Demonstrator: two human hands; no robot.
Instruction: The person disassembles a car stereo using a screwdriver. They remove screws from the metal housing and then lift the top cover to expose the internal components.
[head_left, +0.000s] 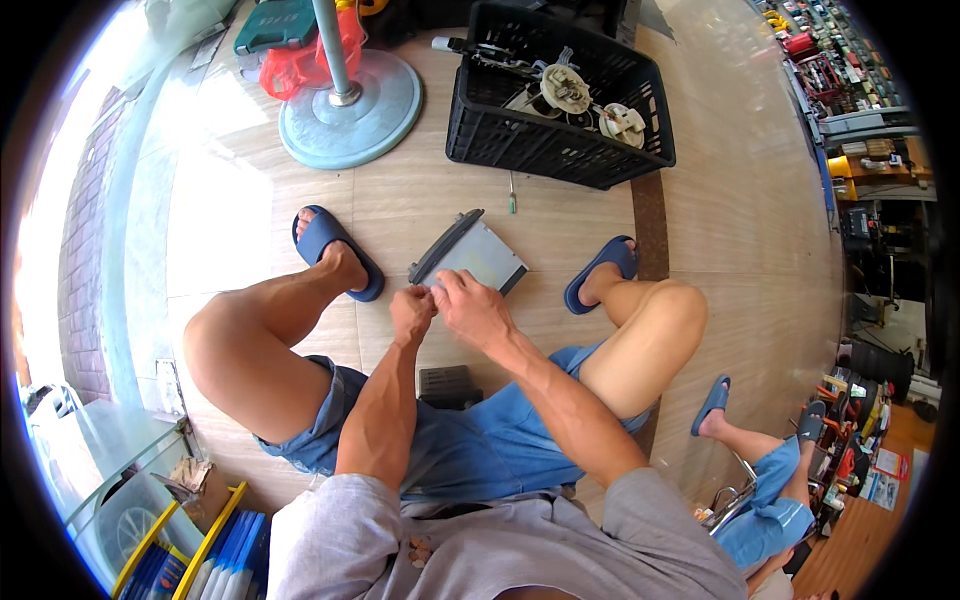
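A flat silver box with a dark front panel (484, 258), perhaps a car stereo, lies at an angle on the tiled floor between my feet. My left hand (411, 313) is closed just short of the panel's near end. Beside it my right hand (470, 308) is bent in a pinch, and its fingers overlap the box's near edge. The two hands meet at the fingertips. Whatever small thing sits between them is hidden by the fingers. Beyond the box lies a green-handled screwdriver (513, 203).
A black plastic crate (560, 150) with round white parts stands ahead. Left of it is a round pole base (350, 125) with a red bag (285, 72) and a green case (277, 27). Another person's legs (755, 440) show at lower right, near cluttered shelves.
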